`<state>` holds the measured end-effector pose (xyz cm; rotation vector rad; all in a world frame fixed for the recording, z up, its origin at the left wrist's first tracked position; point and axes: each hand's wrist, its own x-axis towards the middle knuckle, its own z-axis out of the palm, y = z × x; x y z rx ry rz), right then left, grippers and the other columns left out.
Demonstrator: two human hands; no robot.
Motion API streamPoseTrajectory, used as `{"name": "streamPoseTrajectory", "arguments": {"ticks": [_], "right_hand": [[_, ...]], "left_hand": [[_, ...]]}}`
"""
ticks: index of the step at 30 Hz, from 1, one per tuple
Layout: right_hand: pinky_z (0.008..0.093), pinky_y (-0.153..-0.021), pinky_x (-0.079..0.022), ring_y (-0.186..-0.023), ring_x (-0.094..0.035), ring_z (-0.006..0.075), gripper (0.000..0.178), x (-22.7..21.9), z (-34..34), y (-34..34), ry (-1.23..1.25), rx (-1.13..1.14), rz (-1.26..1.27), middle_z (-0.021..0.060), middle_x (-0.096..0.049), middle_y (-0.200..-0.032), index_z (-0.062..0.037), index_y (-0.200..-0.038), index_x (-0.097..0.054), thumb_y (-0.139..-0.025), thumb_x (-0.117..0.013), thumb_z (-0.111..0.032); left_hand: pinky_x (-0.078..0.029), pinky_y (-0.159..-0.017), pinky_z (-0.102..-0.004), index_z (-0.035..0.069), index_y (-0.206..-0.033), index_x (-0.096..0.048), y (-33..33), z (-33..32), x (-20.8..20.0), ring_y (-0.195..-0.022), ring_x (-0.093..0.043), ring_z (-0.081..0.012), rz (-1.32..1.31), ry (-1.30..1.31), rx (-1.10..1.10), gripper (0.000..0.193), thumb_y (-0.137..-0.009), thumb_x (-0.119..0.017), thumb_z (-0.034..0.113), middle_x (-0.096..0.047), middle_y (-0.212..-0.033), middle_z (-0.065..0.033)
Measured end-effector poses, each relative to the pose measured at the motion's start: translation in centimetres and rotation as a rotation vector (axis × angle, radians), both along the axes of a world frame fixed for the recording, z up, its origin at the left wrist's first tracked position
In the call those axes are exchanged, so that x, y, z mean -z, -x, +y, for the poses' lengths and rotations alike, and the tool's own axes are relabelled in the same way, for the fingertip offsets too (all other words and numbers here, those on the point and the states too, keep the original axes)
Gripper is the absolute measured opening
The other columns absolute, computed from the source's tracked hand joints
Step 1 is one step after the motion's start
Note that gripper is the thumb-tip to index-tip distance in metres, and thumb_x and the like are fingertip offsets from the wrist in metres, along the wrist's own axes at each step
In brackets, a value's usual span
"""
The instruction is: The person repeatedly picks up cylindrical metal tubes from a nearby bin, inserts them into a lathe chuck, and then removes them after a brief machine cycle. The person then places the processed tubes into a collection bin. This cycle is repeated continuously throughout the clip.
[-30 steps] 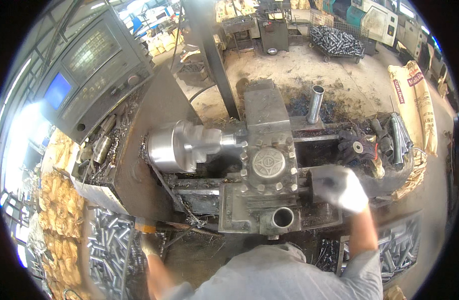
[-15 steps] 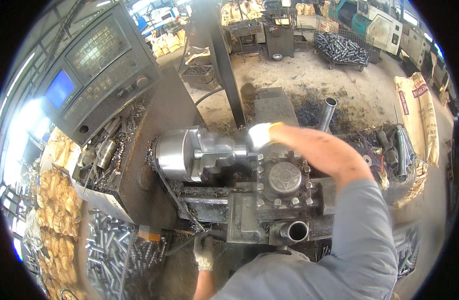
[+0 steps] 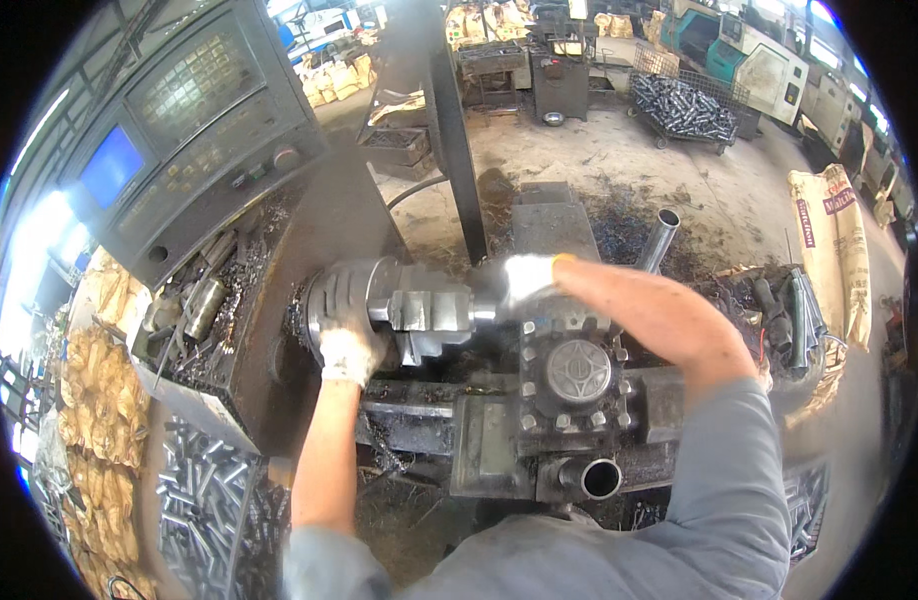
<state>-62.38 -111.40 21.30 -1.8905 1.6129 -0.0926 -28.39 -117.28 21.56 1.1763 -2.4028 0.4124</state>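
Note:
I stand over a lathe. My left hand (image 3: pixel 347 350), in a white glove, rests against the underside of the round steel chuck (image 3: pixel 394 305), fingers curled on its body. My right hand (image 3: pixel 527 280), also in a white glove, reaches across the tool turret (image 3: pixel 577 372) and closes on a metal workpiece (image 3: pixel 487 298) sticking out of the chuck jaws. My right forearm covers the far side of the turret.
A grey control panel (image 3: pixel 194 130) with a blue screen stands at upper left. A tray of tools (image 3: pixel 204 300) sits under it. Bins of short steel tubes (image 3: pixel 204 500) lie at lower left, sacks (image 3: pixel 829 250) at right, a steel pipe (image 3: pixel 657 240) behind the turret.
My left hand has risen from below the machine up to the chuck. My right hand has stayed at the chuck jaws after swinging over from the right side of the turret.

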Motion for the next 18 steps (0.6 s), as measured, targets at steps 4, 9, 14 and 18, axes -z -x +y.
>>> {"name": "streamPoseTrajectory", "arguments": {"ticks": [4, 9, 14, 18], "right_hand": [[0.0445, -0.087, -0.060, -0.098, -0.077, 0.0275, 0.030, 2.5, -0.7, 7.4, -0.054, 0.053, 0.601, 0.0128, -0.081, -0.113, -0.0129, -0.110, -0.083, -0.088, -0.073, -0.031], [0.0462, -0.084, -0.063, -0.099, -0.079, 0.0351, 0.031, -1.9, -0.8, 13.1, 0.355, 0.466, 0.743, 0.0192, -0.080, -0.110, -0.0066, -0.104, -0.083, -0.089, -0.067, -0.028], [0.0457, -0.085, -0.061, -0.096, -0.077, 0.0339, 0.066, -1.5, -0.4, -1.3, -0.037, -0.062, -0.025, 0.0226, -0.079, -0.109, -0.0027, -0.120, -0.076, -0.074, -0.084, -0.049], [0.0445, -0.081, -0.061, -0.093, -0.078, 0.0310, 0.067, 1.8, -2.2, -2.5, -0.030, -0.256, 0.292, 0.0210, -0.078, -0.106, -0.0022, -0.123, -0.072, -0.071, -0.089, -0.041]], "left_hand": [[-0.040, -0.121, -0.0509, 0.004, -0.145, -0.053, 1.1, -2.6, -1.8, -0.144, -0.051, -0.0405, -0.108, -0.114, -0.049, 0.085, -0.064, -0.076, 0.007, -0.058, -0.149, -0.0214], [-0.045, -0.120, -0.0447, 0.008, -0.140, -0.062, 2.3, -4.7, -4.0, -0.140, -0.055, -0.0364, -0.233, -0.278, 0.019, 0.078, -0.065, -0.082, 0.018, -0.061, -0.145, -0.0194], [-0.049, -0.116, -0.0443, 0.010, -0.151, -0.055, 4.8, -5.6, -6.4, -0.136, -0.060, -0.0370, -0.320, -0.602, -0.115, 0.100, -0.061, -0.094, 0.033, -0.066, -0.143, -0.0201], [-0.040, -0.121, -0.0507, 0.005, -0.153, -0.051, 2.2, -2.7, -4.3, -0.136, -0.055, -0.0451, 0.032, -0.245, 0.095, 0.090, -0.072, -0.084, 0.027, -0.064, -0.142, -0.0239]]}}
